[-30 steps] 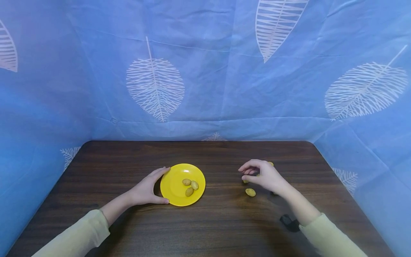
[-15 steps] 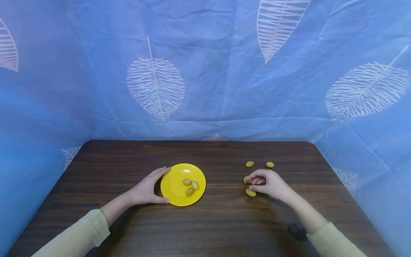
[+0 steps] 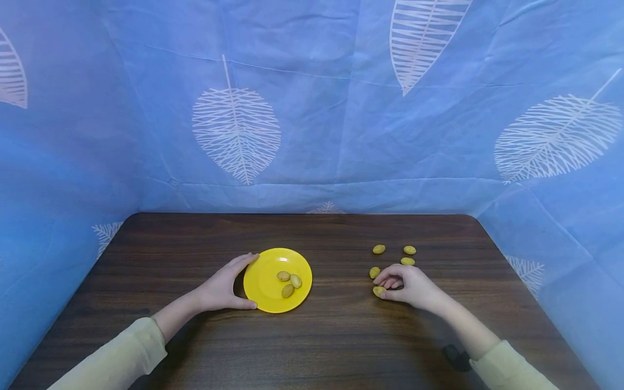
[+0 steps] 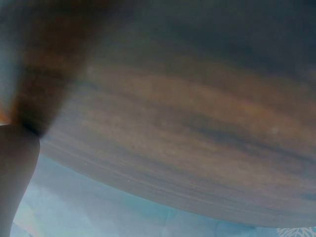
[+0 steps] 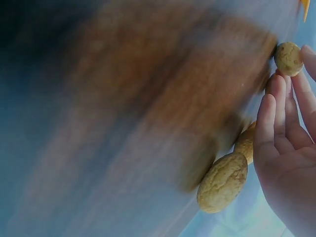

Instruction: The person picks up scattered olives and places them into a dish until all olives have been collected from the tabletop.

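Soft, even light glints on the plate (image 3: 264, 292); both wrist views blur the dim tabletop (image 4: 173, 113).

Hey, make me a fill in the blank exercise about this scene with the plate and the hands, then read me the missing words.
The plate is coloured ____.
On it lie ____ small oval pieces.
The hand at the plate's rim is the person's ____ one.
White leaves pattern the ____ cloth.

Missing words: yellow, three, left, blue.

In the head view, the right grip (image 3: 407, 286) part-hides a yellow oval (image 3: 377, 292) at five o'clock; the wrist views blur the bench (image 4: 173, 113).
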